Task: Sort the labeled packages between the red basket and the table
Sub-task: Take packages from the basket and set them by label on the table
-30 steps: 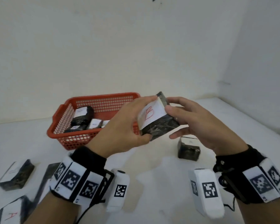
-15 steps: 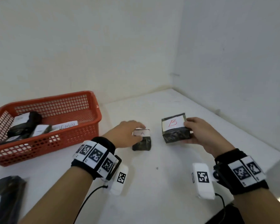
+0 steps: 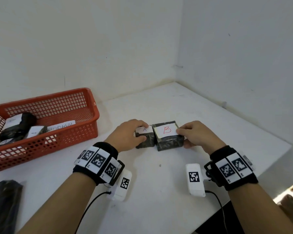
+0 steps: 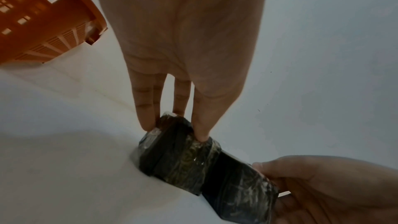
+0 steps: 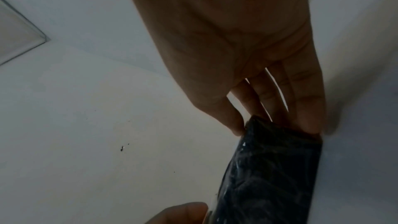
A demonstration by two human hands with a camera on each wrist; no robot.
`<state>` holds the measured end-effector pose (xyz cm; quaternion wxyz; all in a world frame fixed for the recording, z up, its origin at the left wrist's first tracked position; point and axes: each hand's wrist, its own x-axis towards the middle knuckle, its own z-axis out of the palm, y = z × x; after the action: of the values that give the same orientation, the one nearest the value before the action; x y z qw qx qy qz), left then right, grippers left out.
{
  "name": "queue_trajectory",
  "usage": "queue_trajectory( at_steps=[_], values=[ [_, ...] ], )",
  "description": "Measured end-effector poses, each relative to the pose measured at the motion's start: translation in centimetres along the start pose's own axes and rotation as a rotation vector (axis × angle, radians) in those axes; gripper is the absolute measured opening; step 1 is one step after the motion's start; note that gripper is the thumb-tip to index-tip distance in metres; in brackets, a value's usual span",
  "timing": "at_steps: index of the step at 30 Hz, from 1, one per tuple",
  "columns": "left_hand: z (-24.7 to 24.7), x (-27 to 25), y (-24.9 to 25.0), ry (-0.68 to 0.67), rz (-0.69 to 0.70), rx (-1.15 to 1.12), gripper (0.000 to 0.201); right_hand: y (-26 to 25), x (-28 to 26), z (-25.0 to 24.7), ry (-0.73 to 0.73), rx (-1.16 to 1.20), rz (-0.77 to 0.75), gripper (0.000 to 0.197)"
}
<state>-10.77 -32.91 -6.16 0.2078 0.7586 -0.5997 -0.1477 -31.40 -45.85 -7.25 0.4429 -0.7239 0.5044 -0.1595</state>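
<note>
Two dark wrapped packages stand side by side and touching on the white table (image 3: 167, 191). The smaller one, labeled A (image 3: 146, 138) (image 4: 178, 157), is gripped by my left hand (image 3: 133, 134) (image 4: 176, 125), fingers over its top and thumb on its front. The larger one, labeled B in red (image 3: 167, 135) (image 4: 239, 186) (image 5: 269, 168), is held at its right end by my right hand (image 3: 193, 135) (image 5: 277, 122). The red basket (image 3: 91, 115) (image 4: 43, 23) sits at the left with several wrapped packages and a paper reading NORMAL.
Another dark package (image 3: 3, 205) lies at the table's near left edge. White walls meet in a corner behind the table. The table's right edge runs diagonally near my right wrist. A small dark speck (image 3: 160, 165) marks the tabletop in front of the packages.
The B package went from held up in both hands down to the table. My left hand took the A package, and the two packages came together until they touch.
</note>
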Motion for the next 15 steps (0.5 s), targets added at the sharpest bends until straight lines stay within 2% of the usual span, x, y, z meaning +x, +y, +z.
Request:
queue_trajectory(
  at_steps=[3, 5, 7, 10, 15],
  values=[
    [-0.2, -0.5, -0.2, 0.037, -0.001, -0.011, 0.039, -0.9, -0.7, 0.1, 0.124, -0.126, -0.073, 0.038],
    [-0.9, -1.3, -0.4, 0.089, -0.012, -0.024, 0.039, -2.6, -1.6, 0.1, 0.208, -0.153, -0.184, 0.04],
    [-2.3, -2.7, -0.9, 0.147, -0.027, -0.026, 0.035, -5.1, -2.6, 0.7, 0.228, -0.115, -0.289, 0.036],
    [-4.8, -5.3, -2.3, 0.247, -0.064, -0.035, 0.026, -9.1, -3.5, 3.0, 0.162, -0.025, -0.381, 0.031],
    [-9.4, -11.6, -6.4, 0.354, -0.213, -0.041, 0.014, -14.9, -4.9, 10.3, -0.026, 0.016, -0.514, 0.032]
  ],
)
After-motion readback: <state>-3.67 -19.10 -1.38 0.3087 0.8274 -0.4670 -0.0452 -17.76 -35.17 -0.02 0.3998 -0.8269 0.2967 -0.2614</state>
